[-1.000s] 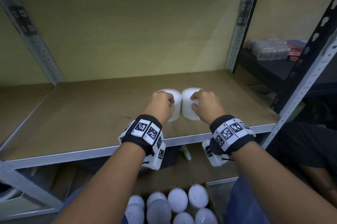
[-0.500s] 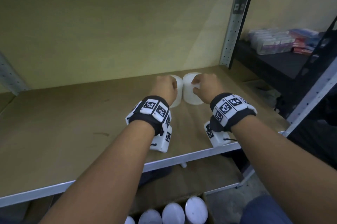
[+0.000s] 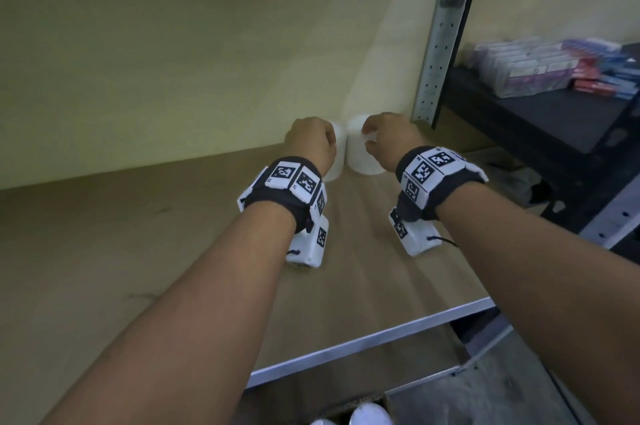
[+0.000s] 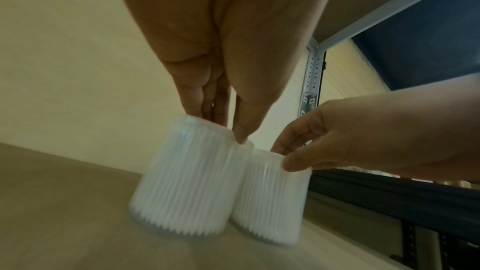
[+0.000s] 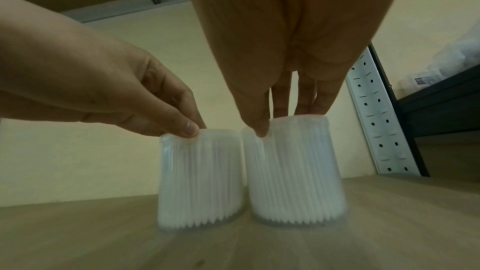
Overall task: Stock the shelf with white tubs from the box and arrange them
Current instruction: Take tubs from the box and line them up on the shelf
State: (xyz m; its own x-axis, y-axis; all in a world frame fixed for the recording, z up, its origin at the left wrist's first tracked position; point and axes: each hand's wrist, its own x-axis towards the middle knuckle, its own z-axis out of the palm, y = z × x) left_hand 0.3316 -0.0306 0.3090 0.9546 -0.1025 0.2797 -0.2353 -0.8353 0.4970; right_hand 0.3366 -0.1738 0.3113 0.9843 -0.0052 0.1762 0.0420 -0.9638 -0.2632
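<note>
Both upright at the back of the brown wooden shelf board [image 3: 180, 251], side by side and just touching: the left clear ribbed tub of white swabs [image 4: 187, 180] pinched at its rim by the left hand [image 4: 215, 69], the right clear ribbed tub of white swabs [image 5: 293, 169] by the right hand [image 5: 291, 34]. Best slid flat, kept low, pushed level toward the cream back wall [image 3: 173, 43], let go together. No readable writing on either tub; too blurred on the stacked coloured packets [image 3: 540, 68].

Both white tubs now stand farther back on the shelf [image 3: 104, 251], close to the back wall [image 3: 173, 43]: the left hand [image 3: 311, 144] has moved the left tub [image 3: 337, 154] and the right hand [image 3: 391, 139] the right tub [image 3: 358, 156] away from the front edge
</note>
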